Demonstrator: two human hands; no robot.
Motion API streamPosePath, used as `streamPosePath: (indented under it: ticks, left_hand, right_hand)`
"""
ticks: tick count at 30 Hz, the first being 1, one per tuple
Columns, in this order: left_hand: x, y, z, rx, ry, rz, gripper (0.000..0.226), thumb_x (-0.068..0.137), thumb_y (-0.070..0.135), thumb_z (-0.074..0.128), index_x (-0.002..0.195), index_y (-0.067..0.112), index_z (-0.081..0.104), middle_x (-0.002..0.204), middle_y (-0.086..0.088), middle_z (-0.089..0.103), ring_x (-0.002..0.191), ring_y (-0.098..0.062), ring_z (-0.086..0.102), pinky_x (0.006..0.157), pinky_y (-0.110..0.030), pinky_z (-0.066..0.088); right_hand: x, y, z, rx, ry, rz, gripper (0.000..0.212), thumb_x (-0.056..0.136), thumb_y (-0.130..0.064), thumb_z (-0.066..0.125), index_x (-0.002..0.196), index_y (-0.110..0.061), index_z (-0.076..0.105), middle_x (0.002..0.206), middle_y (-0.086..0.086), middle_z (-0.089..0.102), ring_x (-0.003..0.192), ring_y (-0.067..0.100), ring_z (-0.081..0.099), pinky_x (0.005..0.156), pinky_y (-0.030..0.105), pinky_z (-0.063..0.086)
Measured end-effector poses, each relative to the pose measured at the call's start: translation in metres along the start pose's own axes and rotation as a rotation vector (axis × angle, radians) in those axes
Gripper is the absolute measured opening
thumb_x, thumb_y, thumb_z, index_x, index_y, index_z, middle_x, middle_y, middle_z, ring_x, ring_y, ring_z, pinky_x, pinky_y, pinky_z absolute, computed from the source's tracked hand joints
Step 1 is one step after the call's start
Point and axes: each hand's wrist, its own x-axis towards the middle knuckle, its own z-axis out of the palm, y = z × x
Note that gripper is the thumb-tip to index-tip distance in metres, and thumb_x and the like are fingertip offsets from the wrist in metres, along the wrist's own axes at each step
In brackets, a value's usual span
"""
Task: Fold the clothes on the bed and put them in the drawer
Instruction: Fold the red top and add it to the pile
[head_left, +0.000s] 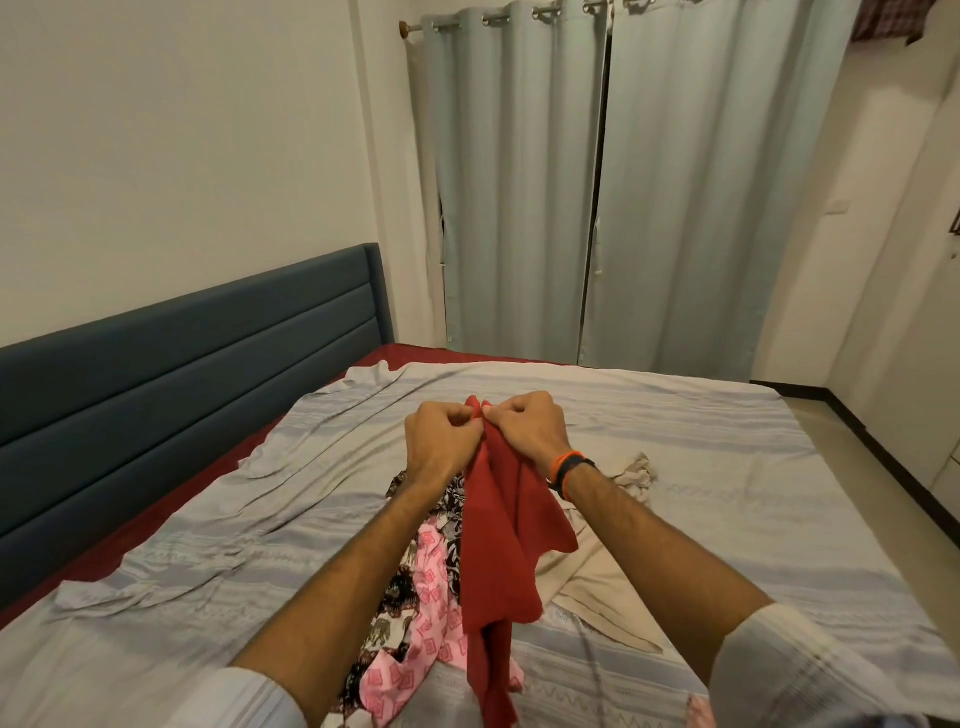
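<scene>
A red garment hangs above the bed, held up by its top edge. My left hand and my right hand both pinch that edge, knuckles almost touching. Below it on the bed lies a heap of clothes: a pink patterned piece, a dark floral piece and a beige garment. The lower end of the red garment drapes over the heap. No drawer is in view.
The bed has a grey striped sheet over a red cover, with a dark blue headboard on the left. Pale curtains hang beyond the far edge. Floor and a white wall lie to the right.
</scene>
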Motion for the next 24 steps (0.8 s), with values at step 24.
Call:
streamPosePath:
  ticks: [24]
  left_hand:
    - [0.027, -0.024, -0.028, -0.152, -0.425, 0.083, 0.025, 0.091, 0.028, 0.069, 0.113, 0.015, 0.071, 0.109, -0.005, 0.072, 0.101, -0.013, 0.065, 0.095, -0.038, 0.054]
  right_hand:
    - [0.012, 0.003, -0.029, 0.038, -0.483, -0.253, 0.022, 0.1, -0.019, 0.055, 0.082, -0.02, 0.068, 0.082, 0.0, 0.062, 0.076, 0.011, 0.053, 0.073, 0.026, 0.042]
